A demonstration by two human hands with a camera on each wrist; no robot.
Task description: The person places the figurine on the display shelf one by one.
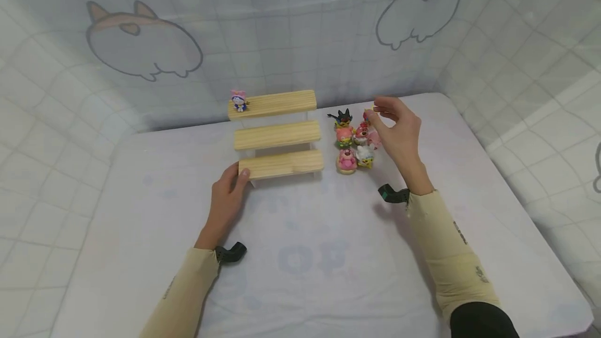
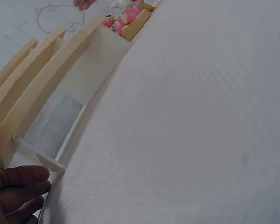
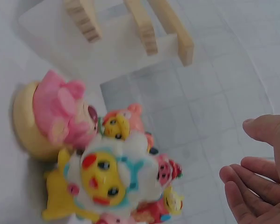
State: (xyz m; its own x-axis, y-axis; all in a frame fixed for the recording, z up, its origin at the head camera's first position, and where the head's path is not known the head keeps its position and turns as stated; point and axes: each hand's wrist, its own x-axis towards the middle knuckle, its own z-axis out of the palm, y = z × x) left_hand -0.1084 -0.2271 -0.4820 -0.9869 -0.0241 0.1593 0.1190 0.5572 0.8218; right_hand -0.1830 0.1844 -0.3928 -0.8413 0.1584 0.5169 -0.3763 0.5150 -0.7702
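Observation:
A three-step display shelf (image 1: 277, 135) with pale wooden boards and white supports stands toward the back of the table. My left hand (image 1: 227, 196) holds the left end of its lowest board, thumb on the front corner and fingers beside the white support. Right of the shelf stands a cluster of small toy figures, among them a pink bear figure (image 1: 347, 160) and a yellow figure with a white fluffy hood (image 3: 102, 175). My right hand (image 1: 399, 132) hovers above the back of this cluster. In the right wrist view its thumb and fingers are apart, with nothing between them.
A small figure with a pink bow (image 1: 239, 100) stands on the left end of the top board. A dark figure (image 1: 344, 117) with pointed ears is at the back of the cluster. Patterned cloth (image 1: 281, 25) hangs behind the white-covered table (image 1: 300, 254).

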